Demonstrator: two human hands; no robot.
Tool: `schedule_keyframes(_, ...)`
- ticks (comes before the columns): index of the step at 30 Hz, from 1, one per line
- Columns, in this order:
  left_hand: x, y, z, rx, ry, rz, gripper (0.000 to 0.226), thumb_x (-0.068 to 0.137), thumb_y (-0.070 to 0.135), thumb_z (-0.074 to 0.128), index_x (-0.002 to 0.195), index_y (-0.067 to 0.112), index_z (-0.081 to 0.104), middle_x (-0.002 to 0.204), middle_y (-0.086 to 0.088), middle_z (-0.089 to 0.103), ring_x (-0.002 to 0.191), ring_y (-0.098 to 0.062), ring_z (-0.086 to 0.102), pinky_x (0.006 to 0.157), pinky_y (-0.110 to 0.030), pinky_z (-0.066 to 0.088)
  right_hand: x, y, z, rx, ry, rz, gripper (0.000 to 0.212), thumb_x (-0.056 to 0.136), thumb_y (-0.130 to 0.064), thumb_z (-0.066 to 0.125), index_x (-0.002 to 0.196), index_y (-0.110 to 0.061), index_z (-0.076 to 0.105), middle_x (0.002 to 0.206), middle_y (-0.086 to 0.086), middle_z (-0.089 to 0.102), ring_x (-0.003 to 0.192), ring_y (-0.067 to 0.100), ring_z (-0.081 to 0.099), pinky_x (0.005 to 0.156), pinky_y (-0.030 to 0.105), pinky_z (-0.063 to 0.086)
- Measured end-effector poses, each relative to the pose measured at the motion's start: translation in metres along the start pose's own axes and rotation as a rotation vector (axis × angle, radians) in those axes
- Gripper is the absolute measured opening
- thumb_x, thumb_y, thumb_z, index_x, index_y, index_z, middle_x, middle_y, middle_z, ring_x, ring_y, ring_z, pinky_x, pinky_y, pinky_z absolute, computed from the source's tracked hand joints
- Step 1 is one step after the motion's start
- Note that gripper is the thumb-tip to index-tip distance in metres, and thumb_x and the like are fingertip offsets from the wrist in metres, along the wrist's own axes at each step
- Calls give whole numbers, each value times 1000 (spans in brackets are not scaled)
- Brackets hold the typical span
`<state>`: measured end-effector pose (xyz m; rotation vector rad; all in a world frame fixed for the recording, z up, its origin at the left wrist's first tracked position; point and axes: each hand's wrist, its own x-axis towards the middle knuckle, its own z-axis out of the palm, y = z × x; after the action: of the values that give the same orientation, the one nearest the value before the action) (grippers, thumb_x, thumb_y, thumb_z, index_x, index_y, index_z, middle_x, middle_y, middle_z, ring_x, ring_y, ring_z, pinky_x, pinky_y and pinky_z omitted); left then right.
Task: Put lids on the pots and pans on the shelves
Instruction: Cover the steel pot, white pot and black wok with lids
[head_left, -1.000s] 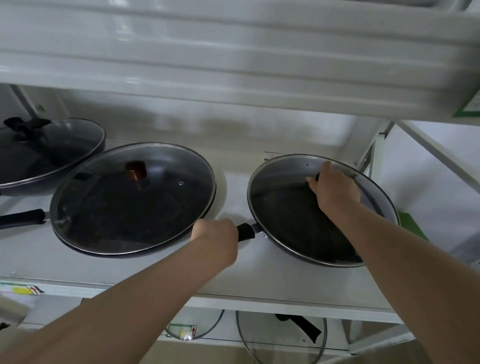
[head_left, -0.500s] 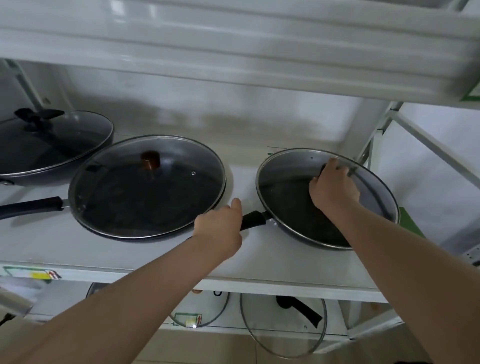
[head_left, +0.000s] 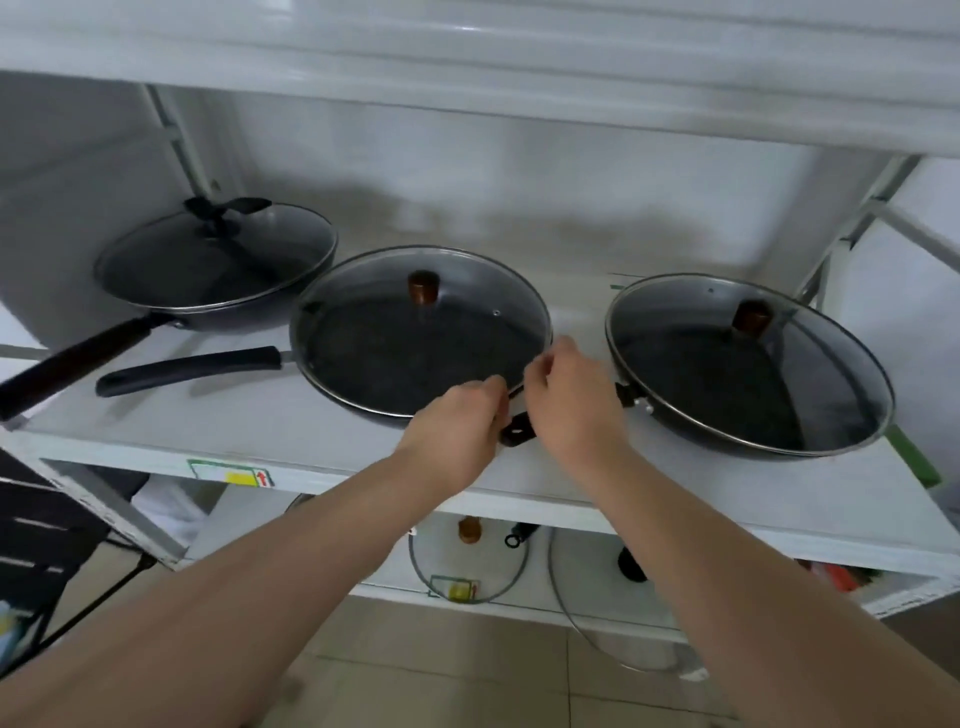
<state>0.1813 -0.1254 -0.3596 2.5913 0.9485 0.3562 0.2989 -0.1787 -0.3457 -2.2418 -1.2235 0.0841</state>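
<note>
Three dark pans stand on the white shelf, each under a glass lid. The left wok has a black-knobbed lid, while the middle pan and the right pan have brown knobs. The right pan's black handle points toward the front left. My left hand is beside the handle's tip with its fingers loosely curled and nothing in them. My right hand lies over the middle of that handle and hides it, so a grip cannot be made out.
On the lower shelf lie two loose glass lids, a small one and a larger one. The upper shelf hangs low overhead. A slanted white post stands at the right, and the long handles of the left pans stick out leftward.
My right hand left the right pan's lid knob and came down over the pan's handle. My left hand let go of the handle and sits at its tip. The view shifted left.
</note>
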Motion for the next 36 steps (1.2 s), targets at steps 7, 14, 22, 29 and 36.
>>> schedule_keyframes(7,-77,-71,-12,233,-235,-128,21,85,11,49,88,20,68,98,-7,65,93,-30,62,69,-31,44,-80,-33,39,-174,-4,-84,35,98,-38,40,69,-19,50,58,-1,56,48,14,51,44,23,32)
schedule_keyframes(14,-123,-149,40,297,-521,-138,24,94,11,40,93,7,63,104,-14,67,99,-33,63,87,-39,53,-145,-50,141,-276,-179,-83,39,97,-36,35,84,-14,65,81,9,70,79,30,66,57,28,35)
schedule_keyframes(22,-112,-231,114,248,-301,-308,26,91,23,46,106,17,66,109,-4,66,100,-30,63,74,-33,46,-137,-10,276,-237,-234,-39,40,99,-36,33,91,-12,64,87,7,69,76,29,61,59,28,38)
schedule_keyframes(29,-84,-340,186,261,-29,-424,18,91,18,46,103,17,59,104,-9,63,84,-31,56,69,-33,43,-88,34,389,-215,-128,-36,36,98,-34,34,77,-12,52,71,5,55,71,28,58,58,30,41)
schedule_keyframes(36,-76,-447,253,279,-174,-381,30,90,31,51,118,21,55,115,-4,63,104,-26,61,87,-40,53,-50,100,454,-365,112,-104,28,94,-33,41,82,-9,51,77,9,61,71,29,57,59,32,38)
